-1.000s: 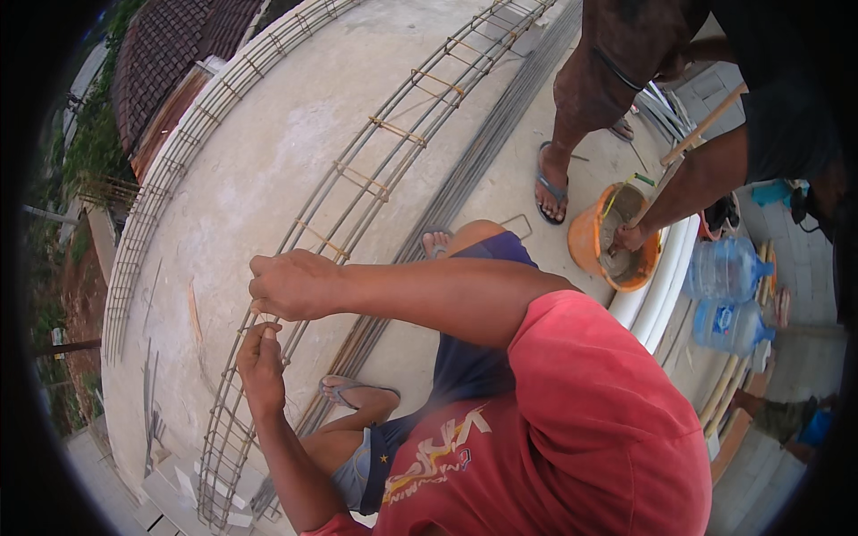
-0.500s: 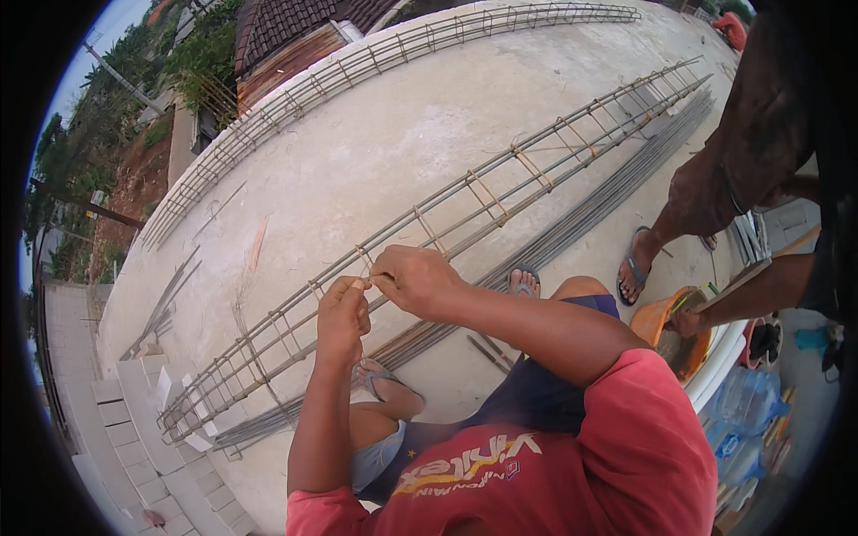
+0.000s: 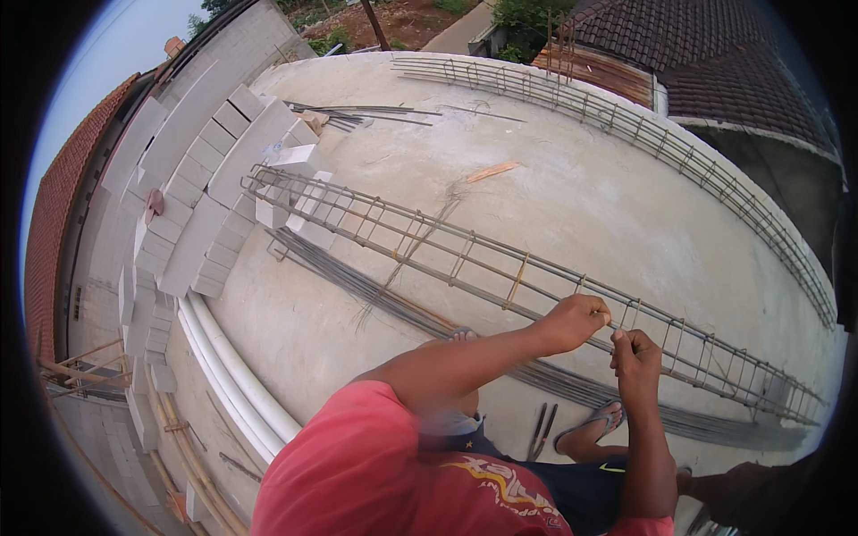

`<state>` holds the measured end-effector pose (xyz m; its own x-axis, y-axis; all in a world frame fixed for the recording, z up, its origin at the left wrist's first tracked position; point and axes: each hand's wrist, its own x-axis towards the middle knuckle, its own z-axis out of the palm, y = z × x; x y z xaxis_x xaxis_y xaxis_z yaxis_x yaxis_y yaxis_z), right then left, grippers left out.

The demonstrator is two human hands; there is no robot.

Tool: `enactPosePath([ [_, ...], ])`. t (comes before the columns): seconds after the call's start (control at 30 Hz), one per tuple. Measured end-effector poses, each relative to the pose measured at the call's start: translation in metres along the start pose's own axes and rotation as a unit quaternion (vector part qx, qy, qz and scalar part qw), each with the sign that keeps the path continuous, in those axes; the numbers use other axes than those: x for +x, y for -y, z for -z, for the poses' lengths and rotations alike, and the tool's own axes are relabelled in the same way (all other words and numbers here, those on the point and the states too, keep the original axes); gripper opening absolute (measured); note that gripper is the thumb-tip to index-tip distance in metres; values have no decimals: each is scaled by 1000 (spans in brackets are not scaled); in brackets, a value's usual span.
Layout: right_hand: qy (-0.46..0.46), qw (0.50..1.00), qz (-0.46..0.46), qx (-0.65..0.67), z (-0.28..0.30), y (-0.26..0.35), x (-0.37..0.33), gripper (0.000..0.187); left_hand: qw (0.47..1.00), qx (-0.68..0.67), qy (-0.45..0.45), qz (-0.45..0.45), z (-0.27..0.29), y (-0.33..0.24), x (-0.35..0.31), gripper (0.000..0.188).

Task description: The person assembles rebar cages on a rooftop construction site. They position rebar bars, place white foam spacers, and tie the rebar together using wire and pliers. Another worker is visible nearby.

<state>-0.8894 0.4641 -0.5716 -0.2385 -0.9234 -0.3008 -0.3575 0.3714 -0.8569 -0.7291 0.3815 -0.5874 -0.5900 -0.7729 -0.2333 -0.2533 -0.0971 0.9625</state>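
A long steel rebar cage, with square stirrups along its bars, stretches diagonally in front of me. My left hand is closed in a pinch over its near side, right of the middle. Just beside it, my right hand is also pinched, its fingertips almost meeting the left ones. Whatever lies between the fingers is too thin to make out. Under and along the cage's near side runs a bundle of loose steel bars. Two dark, thin handles or rods lie on the concrete near my foot.
Pale blocks are stacked at the left, some beneath the cage's end. White pipes and bamboo poles lie nearer. Another rebar cage follows the slab's far edge. Loose wire and a wood strip rest beyond.
My view has swung left, bringing the blocks and pipes in and leaving the co-worker mostly out of sight. Both hands stay pinched close together at the cage.
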Motion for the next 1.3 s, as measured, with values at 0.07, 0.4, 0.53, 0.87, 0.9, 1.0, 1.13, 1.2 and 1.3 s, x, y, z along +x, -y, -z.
enactPosePath([
  [0.07,-19,995,100,6,-8,-1,-5,7,1000,-2,-19,7,-1,2,2,28],
  [0.4,-29,996,83,25,-2,-2,7,14,996,50,-46,-66,-2,7,0,24],
  [0.53,25,992,-62,102,5,4,3,15,995,50,-47,-73,-3,8,0,24],
  [0.87,-72,954,259,-135,3,-1,4,15,998,52,8,23,9,-9,-6,30],
  [0.9,-17,991,131,-29,6,-3,3,17,998,57,16,4,8,-10,-6,30],
  [1.0,57,980,-27,188,10,-4,1,23,997,62,29,-29,3,-4,-3,31],
  [1.13,-75,966,226,-99,4,0,-3,25,997,70,9,-34,2,6,1,32],
  [1.2,-125,907,346,-203,1,-3,-1,24,997,72,6,-25,4,5,0,32],
  [1.3,-90,939,296,-153,4,-10,3,19,997,67,21,-8,6,-1,-3,33],
])
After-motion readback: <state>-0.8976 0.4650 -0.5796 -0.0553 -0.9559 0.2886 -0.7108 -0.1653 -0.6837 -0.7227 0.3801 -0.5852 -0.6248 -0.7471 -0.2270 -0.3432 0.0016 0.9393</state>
